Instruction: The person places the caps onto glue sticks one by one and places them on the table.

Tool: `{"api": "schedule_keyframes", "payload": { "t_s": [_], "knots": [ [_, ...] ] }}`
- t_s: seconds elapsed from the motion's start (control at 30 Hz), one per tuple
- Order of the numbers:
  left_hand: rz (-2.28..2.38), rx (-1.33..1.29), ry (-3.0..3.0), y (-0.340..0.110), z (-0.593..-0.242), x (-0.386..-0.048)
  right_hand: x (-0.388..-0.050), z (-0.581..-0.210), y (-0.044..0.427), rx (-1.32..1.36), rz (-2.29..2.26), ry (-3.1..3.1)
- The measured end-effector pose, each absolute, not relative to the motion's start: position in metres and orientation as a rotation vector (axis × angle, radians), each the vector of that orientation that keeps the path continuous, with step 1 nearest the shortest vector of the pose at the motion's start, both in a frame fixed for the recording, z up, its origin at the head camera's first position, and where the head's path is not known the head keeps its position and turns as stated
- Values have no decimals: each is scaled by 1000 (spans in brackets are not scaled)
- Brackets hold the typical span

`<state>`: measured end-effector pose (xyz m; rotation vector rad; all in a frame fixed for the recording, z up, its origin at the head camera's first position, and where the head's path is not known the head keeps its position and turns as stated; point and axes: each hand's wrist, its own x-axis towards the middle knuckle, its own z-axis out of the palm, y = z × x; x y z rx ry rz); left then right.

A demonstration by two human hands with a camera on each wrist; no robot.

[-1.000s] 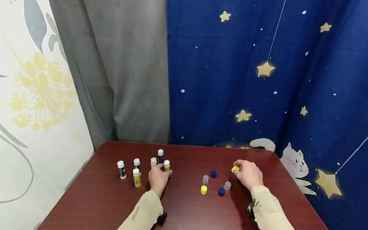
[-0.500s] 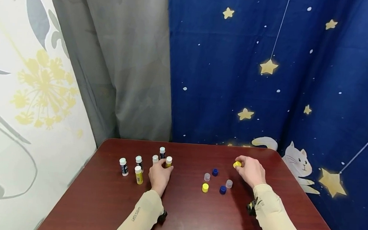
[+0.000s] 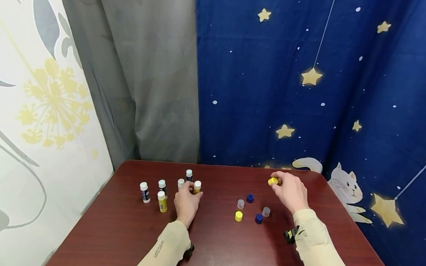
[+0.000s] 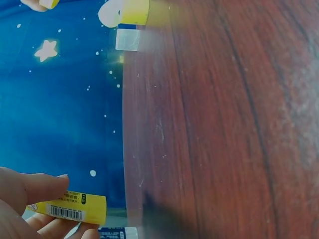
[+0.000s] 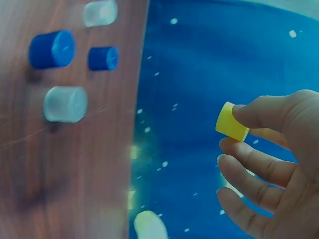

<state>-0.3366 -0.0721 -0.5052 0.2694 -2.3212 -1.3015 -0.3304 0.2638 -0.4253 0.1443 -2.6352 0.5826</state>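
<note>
Change noted: over the past second the right hand [image 3: 290,192], pinching a yellow cap [image 5: 233,123] between thumb and finger, has moved up and away from the loose caps. The left hand [image 3: 187,202] shows little change, thumb and fingers curled round a yellow tube [image 4: 92,208]. Reading: each grip has one yellow piece secured, well apart; whether the tube clears the table, cannot tell.

Left of the left grip: a standing yellow tube [image 3: 162,203] and two dark tubes [image 3: 145,194]. Left of the right grip and nearer the person: two blue caps [image 3: 259,219], two clear caps [image 3: 266,212], one loose yellow cap [image 3: 239,216].

Surface beneath both grips: dark red wood-grain table [image 3: 213,243], slightly glossy. Beyond them: blue star-print curtain [image 3: 252,82]; leftward, grey curtain [image 3: 161,77].
</note>
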Motion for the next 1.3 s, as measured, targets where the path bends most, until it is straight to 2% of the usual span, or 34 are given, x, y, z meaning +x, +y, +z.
{"api": "schedule_keyframes", "payload": {
  "t_s": [0.37,0.73,1.3],
  "knots": [
    [-1197,180,-2311,-72,-496,-331,-313,-390,234,241,597,-2528],
    [-1061,-10,-2241,-72,-455,-318,-292,-359,209,355,626,-2398],
    [-835,-248,-2163,-63,-423,-285,-268,-350,183,455,672,-2341]
  ]
}}
